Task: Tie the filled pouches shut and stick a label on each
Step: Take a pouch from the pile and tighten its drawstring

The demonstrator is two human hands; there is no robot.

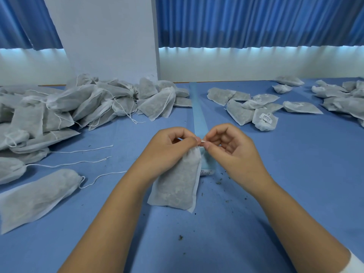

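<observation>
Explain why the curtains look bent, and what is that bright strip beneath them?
Head view: the wide lens leans the curtains outward at the sides. Head view: light under their hem burns out into a pale strip. Head view: the table is evenly lit, shadows soft; the left hand and right hand pinching the pouch look sharp.
</observation>
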